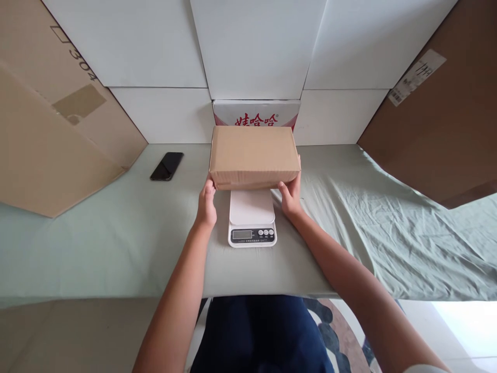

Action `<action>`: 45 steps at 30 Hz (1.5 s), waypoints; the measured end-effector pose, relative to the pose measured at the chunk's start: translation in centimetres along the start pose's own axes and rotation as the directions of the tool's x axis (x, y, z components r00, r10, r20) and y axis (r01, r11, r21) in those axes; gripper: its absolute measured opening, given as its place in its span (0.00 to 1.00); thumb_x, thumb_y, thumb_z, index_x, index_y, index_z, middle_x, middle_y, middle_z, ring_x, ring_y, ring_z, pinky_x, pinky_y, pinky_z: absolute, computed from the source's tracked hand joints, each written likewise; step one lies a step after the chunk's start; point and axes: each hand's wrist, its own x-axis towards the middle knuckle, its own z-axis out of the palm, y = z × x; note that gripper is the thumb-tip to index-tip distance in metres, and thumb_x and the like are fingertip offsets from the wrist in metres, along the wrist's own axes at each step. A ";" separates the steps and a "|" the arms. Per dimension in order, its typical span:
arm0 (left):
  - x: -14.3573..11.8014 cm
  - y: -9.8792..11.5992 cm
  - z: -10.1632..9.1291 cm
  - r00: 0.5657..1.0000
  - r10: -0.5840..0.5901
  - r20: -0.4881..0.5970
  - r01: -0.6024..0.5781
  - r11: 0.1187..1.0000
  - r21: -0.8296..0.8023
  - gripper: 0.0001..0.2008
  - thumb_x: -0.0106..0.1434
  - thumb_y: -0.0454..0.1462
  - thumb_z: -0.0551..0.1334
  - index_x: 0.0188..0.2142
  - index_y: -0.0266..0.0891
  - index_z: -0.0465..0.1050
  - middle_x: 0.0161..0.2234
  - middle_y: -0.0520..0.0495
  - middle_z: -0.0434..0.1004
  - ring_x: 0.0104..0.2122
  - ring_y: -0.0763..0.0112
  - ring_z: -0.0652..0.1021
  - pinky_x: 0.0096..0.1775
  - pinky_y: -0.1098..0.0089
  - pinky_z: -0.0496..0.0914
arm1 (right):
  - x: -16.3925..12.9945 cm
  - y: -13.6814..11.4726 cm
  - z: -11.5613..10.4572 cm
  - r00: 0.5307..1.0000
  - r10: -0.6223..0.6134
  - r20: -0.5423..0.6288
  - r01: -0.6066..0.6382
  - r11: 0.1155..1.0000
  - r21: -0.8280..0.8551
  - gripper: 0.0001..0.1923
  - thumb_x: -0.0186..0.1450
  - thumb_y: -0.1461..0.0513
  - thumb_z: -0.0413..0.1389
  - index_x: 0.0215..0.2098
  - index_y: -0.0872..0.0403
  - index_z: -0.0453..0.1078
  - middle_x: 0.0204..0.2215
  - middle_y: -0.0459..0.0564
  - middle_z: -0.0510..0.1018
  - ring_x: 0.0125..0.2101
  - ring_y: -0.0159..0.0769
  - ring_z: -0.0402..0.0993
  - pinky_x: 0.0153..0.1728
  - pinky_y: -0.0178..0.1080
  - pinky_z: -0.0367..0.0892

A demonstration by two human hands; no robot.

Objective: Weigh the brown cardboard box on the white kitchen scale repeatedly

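Observation:
A closed brown cardboard box (254, 150) is held between my two hands, above the far part of a white kitchen scale (252, 210). My left hand (207, 204) grips the box's near left corner, with most of its fingers hidden. At the near right corner my right hand (291, 194) has its thumb on the front face and its fingers along the side. The scale's display and buttons face me, and its screen looks blank. Whether the box touches the scale's plate I cannot tell.
A black phone (166, 166) lies to the left on the green tablecloth (116, 233). Large cardboard panels stand at the left (58, 129) and right (435, 119). Behind the box, a white carton with red lettering (256, 111) rests against white panels (256, 46).

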 end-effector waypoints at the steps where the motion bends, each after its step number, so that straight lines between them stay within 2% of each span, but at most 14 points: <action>1: -1.2 0.5 0.0 1.000 -0.005 -0.005 0.005 1.000 0.000 0.41 0.63 0.68 0.54 0.63 0.46 0.73 0.66 0.41 0.74 0.71 0.51 0.67 0.69 0.59 0.61 | -0.9 -0.5 -0.3 1.000 0.008 0.003 -0.008 1.000 0.001 0.49 0.68 0.37 0.53 0.78 0.41 0.38 0.79 0.47 0.49 0.80 0.46 0.40 0.79 0.55 0.41; 6: -7.1 1.9 -0.8 0.999 -0.042 0.021 0.041 0.998 0.044 0.43 0.63 0.69 0.52 0.63 0.44 0.74 0.64 0.37 0.75 0.70 0.44 0.67 0.68 0.52 0.64 | -6.3 -2.3 -2.3 0.992 0.117 0.037 -0.118 0.993 0.008 0.46 0.69 0.40 0.54 0.77 0.39 0.41 0.78 0.46 0.52 0.79 0.48 0.40 0.79 0.59 0.39; 10: -9.4 2.0 -1.2 0.997 -0.044 0.064 0.038 0.995 0.089 0.44 0.65 0.68 0.49 0.67 0.44 0.70 0.66 0.36 0.73 0.71 0.42 0.64 0.68 0.49 0.64 | -8.9 -3.6 -3.1 0.978 0.201 0.052 -0.202 0.979 0.020 0.40 0.70 0.43 0.55 0.75 0.32 0.45 0.77 0.42 0.52 0.79 0.46 0.39 0.79 0.61 0.40; 14: -9.4 1.9 -1.2 0.996 -0.070 0.048 0.066 0.994 0.083 0.45 0.63 0.70 0.49 0.65 0.45 0.71 0.63 0.36 0.75 0.69 0.42 0.68 0.66 0.50 0.66 | -9.0 -4.3 -3.0 0.973 0.227 0.048 -0.228 0.974 0.018 0.41 0.69 0.42 0.57 0.75 0.31 0.46 0.77 0.41 0.54 0.79 0.46 0.39 0.79 0.63 0.38; 20: -9.2 1.6 -1.5 0.997 -0.080 -0.002 0.080 0.994 0.068 0.45 0.62 0.71 0.49 0.65 0.46 0.72 0.65 0.38 0.74 0.69 0.43 0.69 0.66 0.50 0.66 | -9.0 -4.3 -2.7 0.972 0.226 0.065 -0.229 0.973 0.031 0.40 0.69 0.44 0.58 0.75 0.31 0.46 0.77 0.41 0.54 0.79 0.45 0.41 0.79 0.62 0.40; 29: -9.3 1.4 -1.5 0.993 -0.102 -0.056 0.105 0.993 0.058 0.47 0.60 0.72 0.51 0.62 0.44 0.75 0.63 0.36 0.77 0.68 0.42 0.71 0.66 0.50 0.66 | -8.6 -4.8 -2.6 0.972 0.227 0.059 -0.228 0.973 0.018 0.42 0.69 0.42 0.57 0.75 0.31 0.45 0.77 0.44 0.52 0.77 0.51 0.48 0.77 0.65 0.48; 34: -9.2 1.4 -1.5 0.994 -0.100 -0.041 0.102 0.993 0.058 0.46 0.61 0.71 0.50 0.62 0.45 0.75 0.64 0.37 0.76 0.68 0.43 0.71 0.66 0.51 0.66 | -8.4 -5.0 -2.6 0.969 0.241 0.063 -0.243 0.970 0.022 0.42 0.69 0.41 0.57 0.75 0.34 0.47 0.77 0.47 0.53 0.76 0.54 0.50 0.76 0.66 0.51; 40: -9.3 1.2 -1.6 0.993 -0.105 -0.062 0.108 0.993 0.054 0.46 0.61 0.72 0.50 0.61 0.43 0.76 0.62 0.35 0.77 0.67 0.42 0.72 0.65 0.50 0.68 | -8.3 -4.7 -2.6 0.971 0.232 0.055 -0.233 0.972 0.024 0.37 0.69 0.42 0.58 0.73 0.34 0.54 0.73 0.49 0.60 0.71 0.55 0.60 0.73 0.65 0.58; 45: -9.2 1.2 -1.5 0.994 -0.103 -0.047 0.105 0.993 0.055 0.46 0.61 0.71 0.51 0.62 0.44 0.76 0.63 0.36 0.77 0.68 0.43 0.71 0.66 0.49 0.68 | -8.2 -4.5 -2.6 0.975 0.214 0.052 -0.215 0.976 0.019 0.38 0.69 0.42 0.58 0.73 0.34 0.54 0.74 0.48 0.60 0.71 0.55 0.59 0.72 0.65 0.59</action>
